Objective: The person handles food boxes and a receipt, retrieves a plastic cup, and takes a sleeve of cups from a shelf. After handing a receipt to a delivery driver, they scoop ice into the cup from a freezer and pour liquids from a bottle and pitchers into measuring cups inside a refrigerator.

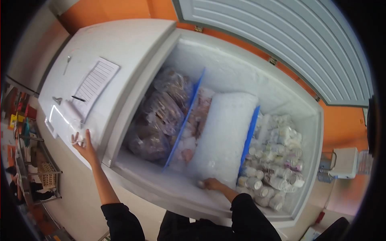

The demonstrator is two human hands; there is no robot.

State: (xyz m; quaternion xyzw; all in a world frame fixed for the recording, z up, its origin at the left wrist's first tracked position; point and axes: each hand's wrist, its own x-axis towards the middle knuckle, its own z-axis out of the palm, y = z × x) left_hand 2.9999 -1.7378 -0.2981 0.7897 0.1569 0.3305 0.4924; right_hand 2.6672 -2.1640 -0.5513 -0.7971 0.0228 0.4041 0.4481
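My left hand [85, 148] is at the front edge of the closed lid section, fingers spread, beside a pale roll [71, 112] of what looks like clear plastic. My right hand [213, 184] is inside the open chest freezer [237, 50], low at its front wall. Its fingers are curled, and a small greyish shape shows at their tips, too blurred to name. Just behind this hand lies a large frosty white block or bag [225, 132], between two blue dividers [252, 132]. Pinkish frosted pieces [203, 106] show to its left.
Clear bags of brownish food [163, 112] fill the left compartment; several frosted bottles [277, 160] crowd the right one. A lined sheet [96, 80], a pen [78, 98] and a spoon-like utensil [67, 64] lie on the closed lid. The raised lid [277, 44] stands behind.
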